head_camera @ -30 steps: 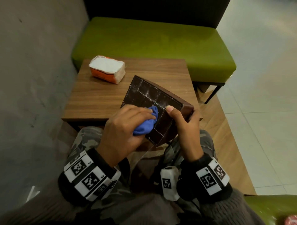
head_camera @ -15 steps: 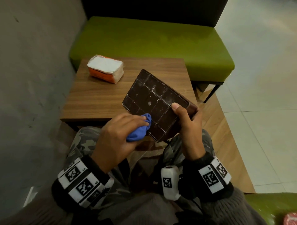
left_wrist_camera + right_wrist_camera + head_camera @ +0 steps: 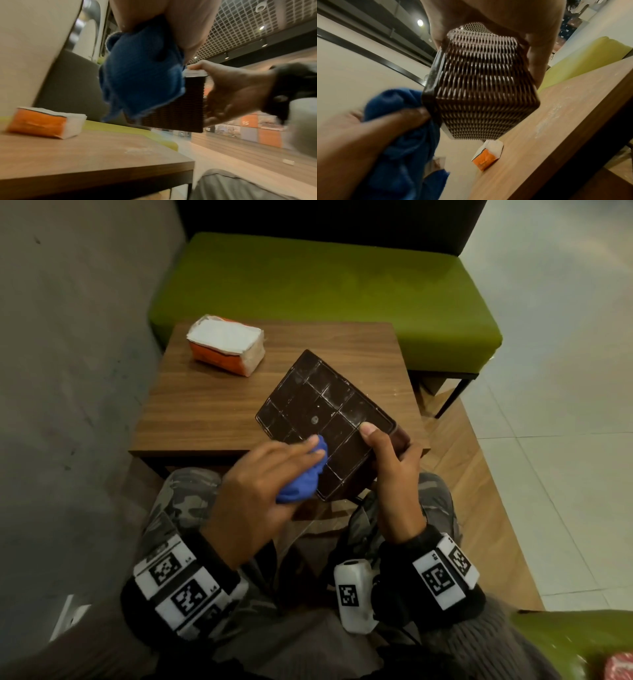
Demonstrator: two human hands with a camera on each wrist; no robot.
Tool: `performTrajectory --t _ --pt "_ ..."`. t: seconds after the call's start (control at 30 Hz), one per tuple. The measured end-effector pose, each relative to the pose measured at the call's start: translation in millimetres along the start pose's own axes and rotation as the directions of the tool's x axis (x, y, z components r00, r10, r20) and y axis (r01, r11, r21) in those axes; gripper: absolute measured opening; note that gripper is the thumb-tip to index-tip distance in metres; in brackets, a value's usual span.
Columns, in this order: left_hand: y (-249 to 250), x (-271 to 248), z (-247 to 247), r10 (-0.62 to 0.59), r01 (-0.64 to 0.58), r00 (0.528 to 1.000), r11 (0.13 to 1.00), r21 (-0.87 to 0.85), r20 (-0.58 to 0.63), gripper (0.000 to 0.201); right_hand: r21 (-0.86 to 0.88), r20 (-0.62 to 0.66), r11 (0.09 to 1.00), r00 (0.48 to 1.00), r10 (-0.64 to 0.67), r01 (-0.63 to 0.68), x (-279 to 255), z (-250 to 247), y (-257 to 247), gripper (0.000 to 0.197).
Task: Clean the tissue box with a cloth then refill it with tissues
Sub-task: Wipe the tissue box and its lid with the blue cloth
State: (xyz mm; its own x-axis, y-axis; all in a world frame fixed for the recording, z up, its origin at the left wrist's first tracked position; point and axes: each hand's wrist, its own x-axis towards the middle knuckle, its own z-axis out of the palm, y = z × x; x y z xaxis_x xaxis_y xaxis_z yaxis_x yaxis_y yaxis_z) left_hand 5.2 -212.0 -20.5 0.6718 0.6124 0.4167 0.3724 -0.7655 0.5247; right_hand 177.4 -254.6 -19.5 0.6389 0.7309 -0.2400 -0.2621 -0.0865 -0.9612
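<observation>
From my left wrist I can read two white numbers on the far storefront wall: "15" on an orange panel and "12" on a dark strip lower down. The black-and-white square code tags on my wristbands carry tiny lettering I cannot make out.

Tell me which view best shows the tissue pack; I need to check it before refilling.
The left wrist view: the tissue pack lies close and unobstructed on the table. The head view shows its top, farther away; the right wrist view shows it small.
</observation>
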Motion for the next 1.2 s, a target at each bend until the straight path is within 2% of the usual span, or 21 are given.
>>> performTrajectory --t 0.1,0.27,0.43,0.47,0.6,0.73,0.87,0.93,1.0,1.07,1.2 --pt "-9.6 4.7 -5.1 -0.100 0.101 0.994 0.994 0.030 -0.045 0.046 0.010 -0.008 1.000 1.000 -0.008 0.008 0.4 1.2 0.0 0.087" --pt "11.7 -7.2 2.3 0.042 -0.042 0.999 0.999 0.004 0.020 0.040 0.017 -0.003 1.000 1.000 0.007 -0.007 1.7 -1.1 0.2 0.073" --pt "-1.2 2.5 -2.0 -0.100 0.100 0.994 0.995 -0.021 -0.051 0.041 0.023 -0.022 0.999 0.999 -0.039 0.039 -1.3 2.4 1.1 0.093" --pt "3.9 0.8 1.3 -0.087 0.086 0.996 0.996 -0.021 -0.029 0.042 0.034 -0.036 0.999 0.999 -0.039 0.040 -0.9 2.7 0.1 0.094" --pt "16.8 -11.4 9.7 0.096 -0.092 0.992 0.994 -0.053 0.086 0.042 0.064 -0.081 0.997 0.996 -0.047 0.052 1.7 -0.2 -2.3 0.089" --pt "14.9 9.2 1.0 0.128 -0.131 0.991 0.989 -0.073 -0.045 0.036 0.054 -0.056 0.996 0.996 -0.074 0.077 -1.9 1.2 -3.1 0.084" --pt "20.6 4.1 5.4 0.235 -0.235 0.971 0.972 0.001 0.038 0.035 0.053 -0.077 0.992 0.991 -0.108 0.112 0.3 0.8 -6.7 0.080" --pt "12.3 -0.6 2.7 0.220 -0.222 0.974 0.975 0.020 0.059 0.033 0.058 -0.091 0.991 0.989 -0.114 0.119 3.4 -4.0 -7.7 0.081" --pt "11.5 1.6 -1.6 0.188 -0.188 0.982 0.982 -0.011 -0.001 0.030 0.063 -0.082 0.990 0.989 -0.119 0.125 3.5 -4.5 -8.0 0.081" --pt "21.8 10.0 -2.8 0.182 -0.184 0.982 0.982 -0.043 -0.042 0.035 0.057 -0.075 0.986 0.986 -0.150 0.154 1.1 -0.9 -8.7 0.079" --pt "31.0 16.0 -2.4 0.186 -0.185 0.982 0.981 -0.064 0.016 0.034 0.041 -0.064 0.984 0.983 -0.172 0.175 -2.2 2.3 -6.3 0.081"
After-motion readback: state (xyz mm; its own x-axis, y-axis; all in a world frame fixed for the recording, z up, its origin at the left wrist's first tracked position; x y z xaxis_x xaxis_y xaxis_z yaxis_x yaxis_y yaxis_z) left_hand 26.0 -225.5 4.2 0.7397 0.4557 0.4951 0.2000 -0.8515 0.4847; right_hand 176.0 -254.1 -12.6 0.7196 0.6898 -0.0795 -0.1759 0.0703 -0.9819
